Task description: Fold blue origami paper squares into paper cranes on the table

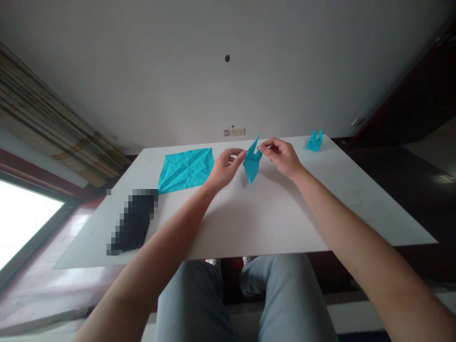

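Observation:
A blue origami crane (pixel 251 166) is held up over the white table (pixel 249 228), between my two hands. My left hand (pixel 228 166) pinches its left side between thumb and fingers. On the other side, my right hand (pixel 280 154) has its fingertips closed on the upper right part of the folded paper. One pointed end of the crane rises upward, and its body tapers to a point below. The exact spots under my fingertips are hidden.
A creased blue paper sheet (pixel 187 167) lies flat at the back left. Nearer on the left is a dark, pixelated flat object (pixel 133 223). A second blue folded crane (pixel 314 141) stands at the back right corner. A wall with sockets (pixel 234 132) rises behind the table.

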A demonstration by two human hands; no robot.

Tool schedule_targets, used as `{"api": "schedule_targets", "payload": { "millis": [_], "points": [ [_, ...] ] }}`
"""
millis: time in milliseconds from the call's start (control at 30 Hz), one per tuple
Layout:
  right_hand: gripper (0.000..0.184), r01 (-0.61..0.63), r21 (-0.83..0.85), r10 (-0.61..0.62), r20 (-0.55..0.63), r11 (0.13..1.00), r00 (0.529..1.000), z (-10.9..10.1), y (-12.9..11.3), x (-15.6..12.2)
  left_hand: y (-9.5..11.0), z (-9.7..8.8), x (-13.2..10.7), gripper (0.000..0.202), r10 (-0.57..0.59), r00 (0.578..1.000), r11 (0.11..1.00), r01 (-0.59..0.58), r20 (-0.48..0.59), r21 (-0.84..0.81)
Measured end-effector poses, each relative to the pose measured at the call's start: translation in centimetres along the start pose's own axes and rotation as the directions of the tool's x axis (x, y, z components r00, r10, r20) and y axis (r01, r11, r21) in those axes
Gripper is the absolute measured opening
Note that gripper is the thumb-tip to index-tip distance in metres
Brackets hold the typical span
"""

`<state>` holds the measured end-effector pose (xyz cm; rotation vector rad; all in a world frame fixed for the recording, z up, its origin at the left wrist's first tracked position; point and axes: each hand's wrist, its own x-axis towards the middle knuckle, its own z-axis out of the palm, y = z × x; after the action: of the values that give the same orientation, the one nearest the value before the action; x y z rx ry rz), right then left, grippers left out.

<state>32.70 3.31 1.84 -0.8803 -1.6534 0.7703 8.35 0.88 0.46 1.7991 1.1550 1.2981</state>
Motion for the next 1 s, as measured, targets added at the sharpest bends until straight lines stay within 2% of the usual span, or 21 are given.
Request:
{"api": "schedule_targets", "payload": {
  "millis": [100, 267, 333, 433, 500, 567, 667, 733, 800, 933, 1000],
  "points": [
    [0.061, 0.027, -0.043, -0.029, -0.027, 0.999, 0.999, -0.1, 0.2, 0.0, -0.1, -0.4, 0.3, 0.039, -0.047, 0.995, 0.998, 0.049, -0.093, 0.024],
    [0.053, 0.036, -0.222, -0.067, -0.132, 0.974, 0.989, -1.8, 1.3, 0.3, -0.5, -1.0, 0.7, 0.023, -0.024, 0.993, 0.991, 0.039, -0.118, 0.126],
    [0.044, -0.014, -0.315, -0.058, -0.219, 0.949, 0.974, -3.2, 2.0, 0.5, -0.7, -1.0, 0.7, 0.018, 0.018, 0.993, 0.979, 0.006, -0.118, 0.205],
    [0.027, -0.11, -0.456, -0.074, -0.366, 0.883, 0.928, -5.4, 2.9, 0.7, -0.9, -1.1, 0.6, 0.018, 0.092, 0.992, 0.952, -0.062, -0.087, 0.299],
    [0.021, -0.19, -0.528, -0.056, -0.416, 0.828, 0.908, -6.5, 3.3, 0.8, -1.0, -1.2, 0.5, 0.02, 0.112, 0.992, 0.94, -0.085, -0.064, 0.331],
    [0.022, -0.243, -0.586, -0.053, -0.44, 0.773, 0.896, -7.3, 3.2, 0.8, -1.0, -1.3, 0.4, 0.022, 0.12, 0.992, 0.932, -0.097, -0.044, 0.349],
    [0.033, -0.301, -0.606, -0.098, -0.536, 0.736, 0.839, -8.1, 1.7, -0.4, -0.9, -1.5, 0.3, 0.022, 0.119, 0.992, 0.921, -0.097, -0.036, 0.376],
    [0.036, -0.261, -0.593, -0.148, -0.552, 0.762, 0.821, -8.1, -0.5, -3.3, -0.7, -1.5, 0.3, 0.021, 0.118, 0.992, 0.908, -0.092, -0.038, 0.409],
    [0.032, -0.173, -0.567, -0.191, -0.525, 0.806, 0.829, -7.1, -3.4, -8.5, -0.6, -1.6, 0.3, 0.022, 0.116, 0.993, 0.885, -0.086, -0.038, 0.458],
    [0.01, 0.013, -0.574, -0.181, -0.237, 0.819, 0.954, -2.7, -9.7, -23.1, -0.7, -2.1, 0.0, 0.028, 0.094, 0.994, 0.804, -0.048, -0.048, 0.592],
    [0.033, 0.077, -0.602, -0.186, -0.12, 0.795, 0.975, -0.6, -12.6, -29.2, -0.9, -2.5, -0.2, 0.033, 0.078, 0.995, 0.756, -0.021, -0.058, 0.655]
  ]
}}
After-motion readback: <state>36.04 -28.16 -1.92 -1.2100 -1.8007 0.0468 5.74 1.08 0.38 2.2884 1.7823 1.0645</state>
